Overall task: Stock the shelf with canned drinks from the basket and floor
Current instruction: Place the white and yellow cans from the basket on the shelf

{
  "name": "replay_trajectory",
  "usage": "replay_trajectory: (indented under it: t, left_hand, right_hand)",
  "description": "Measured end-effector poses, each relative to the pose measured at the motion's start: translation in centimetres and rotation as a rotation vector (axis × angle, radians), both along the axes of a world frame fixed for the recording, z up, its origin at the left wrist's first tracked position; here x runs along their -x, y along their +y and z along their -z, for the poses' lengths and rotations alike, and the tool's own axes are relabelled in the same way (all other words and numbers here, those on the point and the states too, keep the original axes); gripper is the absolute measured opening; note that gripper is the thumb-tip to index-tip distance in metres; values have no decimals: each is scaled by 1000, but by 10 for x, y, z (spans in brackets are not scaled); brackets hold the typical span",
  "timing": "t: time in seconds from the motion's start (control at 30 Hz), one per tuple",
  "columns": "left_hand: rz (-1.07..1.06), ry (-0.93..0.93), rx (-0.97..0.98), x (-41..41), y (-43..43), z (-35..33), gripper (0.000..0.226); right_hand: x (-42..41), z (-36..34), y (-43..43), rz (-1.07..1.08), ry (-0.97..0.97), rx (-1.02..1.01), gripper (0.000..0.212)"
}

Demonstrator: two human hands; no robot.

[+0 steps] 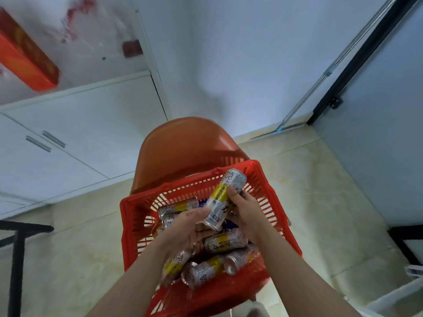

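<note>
A red plastic basket (135,216) stands on an orange chair (183,145) and holds several slim silver-and-yellow drink cans (225,242). My right hand (246,211) grips one such can (225,197), tilted, above the basket's middle. My left hand (185,227) reaches into the basket, its fingertips touching the lower end of that raised can; its fingers are loosely bent over the cans below. No shelf is in view.
White cabinets with two grey handles (45,140) fill the left. An orange-red box (25,56) sits upper left. A black frame (18,248) stands at the left edge, a dark-framed door (357,58) on the right. Beige tiled floor (320,202) surrounds the chair.
</note>
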State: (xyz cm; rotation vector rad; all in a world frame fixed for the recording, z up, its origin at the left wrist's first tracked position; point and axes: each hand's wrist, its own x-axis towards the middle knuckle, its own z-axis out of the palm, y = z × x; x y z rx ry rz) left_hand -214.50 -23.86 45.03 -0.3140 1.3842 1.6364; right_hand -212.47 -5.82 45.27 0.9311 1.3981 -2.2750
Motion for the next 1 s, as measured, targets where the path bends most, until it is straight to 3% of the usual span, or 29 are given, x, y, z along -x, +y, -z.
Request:
replay_trajectory:
  t: [0.07, 0.17, 0.33, 0.43, 0.5, 0.63, 0.9, 1.0]
  left_hand:
    - [48, 46, -68, 4, 2, -28, 55]
    - [137, 136, -94, 8, 13, -61, 56]
    - [346, 554, 42, 4, 67, -123, 45]
    - [430, 683, -13, -3, 107, -163, 58]
    - [480, 726, -32, -18, 135, -189, 62]
    - [547, 800, -100, -61, 190, -224, 42]
    - [772, 857, -344, -186, 292, -300, 71]
    - [837, 926, -393, -238, 327, -324, 63]
  right_hand:
    - [-3, -37, 9, -2, 92, 5, 45]
    - [-10, -86, 23, -14, 201, -49, 54]
    - [-38, -158, 59, 18, 324, -373, 48]
    - [-59, -190, 88, 120, 341, -491, 38]
    - [-84, -213, 110, 178, 359, -513, 32]
    - [-146, -255, 154, 268, 424, -554, 31]
    - [-311, -325, 222, 499, 496, -763, 26]
    - [-377, -343, 237, 615, 504, -845, 39]
